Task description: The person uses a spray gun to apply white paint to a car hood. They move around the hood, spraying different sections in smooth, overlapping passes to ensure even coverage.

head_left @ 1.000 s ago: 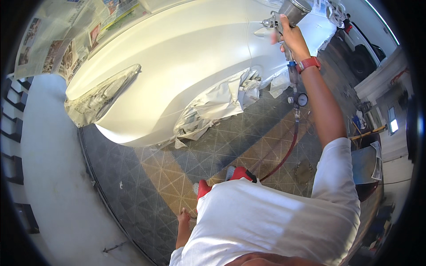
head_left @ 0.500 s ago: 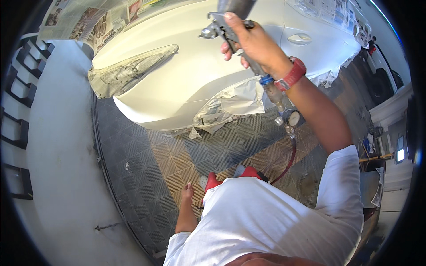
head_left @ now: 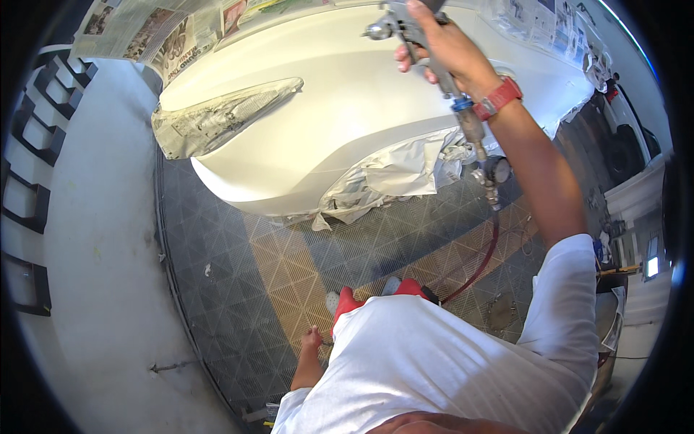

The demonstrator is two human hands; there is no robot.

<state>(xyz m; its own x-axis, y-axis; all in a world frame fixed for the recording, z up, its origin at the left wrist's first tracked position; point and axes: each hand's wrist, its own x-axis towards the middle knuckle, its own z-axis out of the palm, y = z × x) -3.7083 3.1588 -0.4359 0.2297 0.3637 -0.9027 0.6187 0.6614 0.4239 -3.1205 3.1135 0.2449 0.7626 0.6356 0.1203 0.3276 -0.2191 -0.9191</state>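
Observation:
My right hand point(head_left: 455, 54) is wrapped round the grip of a grey metal spray gun point(head_left: 419, 32), raised at the top of the view. The gun's nozzle points left over the white car body point(head_left: 318, 108), apart from the surface. Its upper cup is partly cut off by the frame edge. Below the grip hang a clear filter and a round gauge point(head_left: 499, 168), joined to a dark red hose point(head_left: 486, 264). Low by my left side hangs my left hand point(head_left: 311, 337), fingers curled in, with nothing visible in it. A masked headlight point(head_left: 224, 119) sits at the car's front corner.
Newspaper and plastic sheeting point(head_left: 173, 36) cover the car's upper edge. Crumpled masking paper point(head_left: 405, 170) fills the wheel arch. A pale wall point(head_left: 101, 239) with black frames point(head_left: 29, 282) stands left. The tiled floor point(head_left: 217, 267) is grey and tan. Another vehicle point(head_left: 625, 123) stands far right.
My right hand has moved right and slightly up with the spray gun, the gauge and hose swinging right with it. My left hand has dropped a little lower.

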